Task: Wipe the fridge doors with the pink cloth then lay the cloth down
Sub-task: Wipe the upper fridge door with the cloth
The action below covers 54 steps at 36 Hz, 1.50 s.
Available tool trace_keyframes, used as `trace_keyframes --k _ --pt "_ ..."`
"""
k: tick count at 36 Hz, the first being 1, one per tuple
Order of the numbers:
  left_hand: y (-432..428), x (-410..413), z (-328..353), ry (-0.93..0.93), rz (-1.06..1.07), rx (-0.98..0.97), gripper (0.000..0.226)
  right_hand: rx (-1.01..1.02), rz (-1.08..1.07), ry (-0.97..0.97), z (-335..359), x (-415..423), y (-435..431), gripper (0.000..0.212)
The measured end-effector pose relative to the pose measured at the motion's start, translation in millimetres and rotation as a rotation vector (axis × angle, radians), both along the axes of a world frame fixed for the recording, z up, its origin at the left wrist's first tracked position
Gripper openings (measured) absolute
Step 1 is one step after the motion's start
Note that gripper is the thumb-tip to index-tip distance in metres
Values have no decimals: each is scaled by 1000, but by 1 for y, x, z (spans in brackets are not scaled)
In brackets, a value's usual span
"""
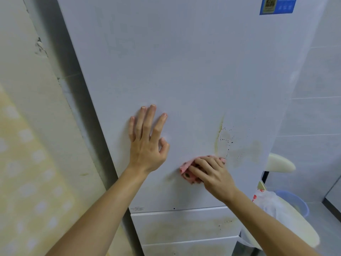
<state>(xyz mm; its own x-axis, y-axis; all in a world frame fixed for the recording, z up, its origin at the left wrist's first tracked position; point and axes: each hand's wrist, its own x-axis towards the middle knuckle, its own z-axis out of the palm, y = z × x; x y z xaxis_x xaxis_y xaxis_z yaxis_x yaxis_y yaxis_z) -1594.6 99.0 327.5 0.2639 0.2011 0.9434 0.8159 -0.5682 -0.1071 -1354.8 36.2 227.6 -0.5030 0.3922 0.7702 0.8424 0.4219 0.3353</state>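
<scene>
Right hand (212, 172) atop mostly hidden pink cloth (185, 166)

One wide-angle head cam, close to fridge door (184, 71), facing fwd & angled down it, wall (27, 89) at L

Left hand (147, 146), right hand (214, 174): bare, slim fingers, short nails; forearms bare to frame edge.

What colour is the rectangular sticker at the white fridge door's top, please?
Blue rectangular sticker, head view.
</scene>
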Motion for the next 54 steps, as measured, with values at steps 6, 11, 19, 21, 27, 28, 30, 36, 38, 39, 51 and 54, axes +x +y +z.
trace_keyframes --k 6,11,19,21,27,28,30,36,38,39,51,54 --pt "0 14 -3 -40 16 -9 81 177 -25 189 71 10 4 31" --pt "-1 19 -1 -61 31 3 81 372 -60 409 169 25 13 21" --pt "-2 25 -3 -65 29 10 85 451 -76 487 119 31 31 31" --pt "-2 27 -2 -74 31 3 85 396 -75 393 76 35 27 43" --pt "-3 33 -3 -67 56 -6 81 160 -108 145 -28 51 4 62" --pt "-3 33 -4 -64 60 -14 81 134 -103 135 -28 52 1 61" --pt "-3 33 -4 -54 68 -27 81 96 -67 92 -20 57 -2 58" --pt "-6 37 -5 -56 89 -44 80 173 -77 306 51 76 0 35" --pt "-9 44 -6 -38 83 -36 80 214 -97 414 98 81 2 18" --pt "-11 48 -6 -28 78 -28 80 281 -123 447 122 81 3 23" --pt "-14 79 -3 -50 77 -22 81 324 -75 465 67 78 10 24" --pt "-15 80 -3 -53 89 -14 81 200 -75 274 -1 99 3 50"
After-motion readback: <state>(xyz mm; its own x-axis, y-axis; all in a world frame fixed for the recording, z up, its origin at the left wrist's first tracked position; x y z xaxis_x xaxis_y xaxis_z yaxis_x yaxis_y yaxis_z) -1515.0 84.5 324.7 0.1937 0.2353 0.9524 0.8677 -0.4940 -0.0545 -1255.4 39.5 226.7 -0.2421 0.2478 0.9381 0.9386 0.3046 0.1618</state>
